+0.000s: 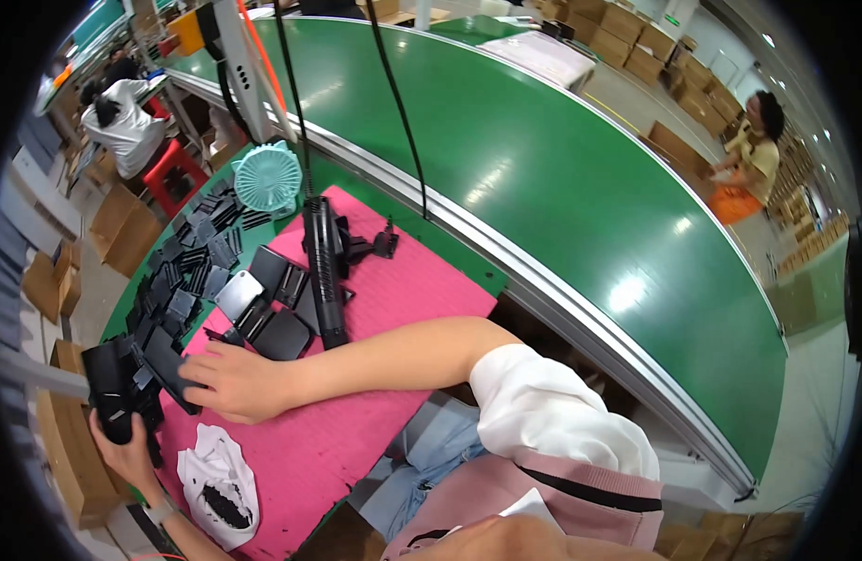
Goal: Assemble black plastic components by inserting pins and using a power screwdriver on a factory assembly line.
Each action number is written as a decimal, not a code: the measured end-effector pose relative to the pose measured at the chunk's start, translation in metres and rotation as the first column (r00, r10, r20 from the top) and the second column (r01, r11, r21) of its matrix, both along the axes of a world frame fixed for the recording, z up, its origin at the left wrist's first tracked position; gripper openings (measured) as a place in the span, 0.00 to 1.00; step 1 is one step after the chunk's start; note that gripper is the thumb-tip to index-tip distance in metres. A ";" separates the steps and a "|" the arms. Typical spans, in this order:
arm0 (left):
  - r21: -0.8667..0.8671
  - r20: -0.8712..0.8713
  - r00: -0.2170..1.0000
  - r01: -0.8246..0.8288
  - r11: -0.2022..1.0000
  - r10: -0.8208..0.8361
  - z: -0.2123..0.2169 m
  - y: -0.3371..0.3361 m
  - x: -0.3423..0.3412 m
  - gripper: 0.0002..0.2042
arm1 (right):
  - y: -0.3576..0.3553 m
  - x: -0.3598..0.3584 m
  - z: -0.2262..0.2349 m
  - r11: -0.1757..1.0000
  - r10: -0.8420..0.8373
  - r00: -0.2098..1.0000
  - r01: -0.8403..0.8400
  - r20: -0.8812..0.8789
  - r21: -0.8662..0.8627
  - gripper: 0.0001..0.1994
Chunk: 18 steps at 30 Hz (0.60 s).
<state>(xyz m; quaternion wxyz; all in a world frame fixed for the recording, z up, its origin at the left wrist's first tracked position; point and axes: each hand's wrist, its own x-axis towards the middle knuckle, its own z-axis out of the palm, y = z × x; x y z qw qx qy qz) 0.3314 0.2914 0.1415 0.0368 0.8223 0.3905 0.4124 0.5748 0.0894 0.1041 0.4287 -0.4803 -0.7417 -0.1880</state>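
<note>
Within the left grip [127, 455]: black case [108, 376], fingers curled round its near end. Right grip [235, 381] half-curled at edge of black plate [167, 366]; cannot tell if held. Between grips, on the near side: white cloth [203, 462] on pink mat [398, 290]. Beyond right grip: corded black tool [323, 271].

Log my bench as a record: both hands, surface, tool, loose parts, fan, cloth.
Left hand: gripping a black casing
Right hand: fingers at a dark flat panel
Surface: pink mat on green tabletop
Tool: black, corded; hanging or resting unclear
Loose parts: black, heaped left of the mat
Fan: mint-green, left of the tool
Cloth: white, on the mat
</note>
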 end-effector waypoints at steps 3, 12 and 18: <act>-0.023 -0.093 0.958 0.269 0.963 -0.270 0.005 -0.078 0.041 0.36 | -0.015 0.020 0.035 0.997 -0.024 0.982 0.039 -0.186 0.072 0.31; 0.064 -0.254 0.919 0.329 0.942 -0.303 0.006 -0.151 0.074 0.40 | -0.007 0.038 0.022 0.845 -0.303 0.833 0.011 -0.463 -0.534 0.24; -0.208 -0.052 0.937 0.328 0.922 -0.345 -0.010 -0.118 0.062 0.15 | -0.007 0.056 0.019 0.910 -0.257 0.807 0.016 -0.533 -0.414 0.23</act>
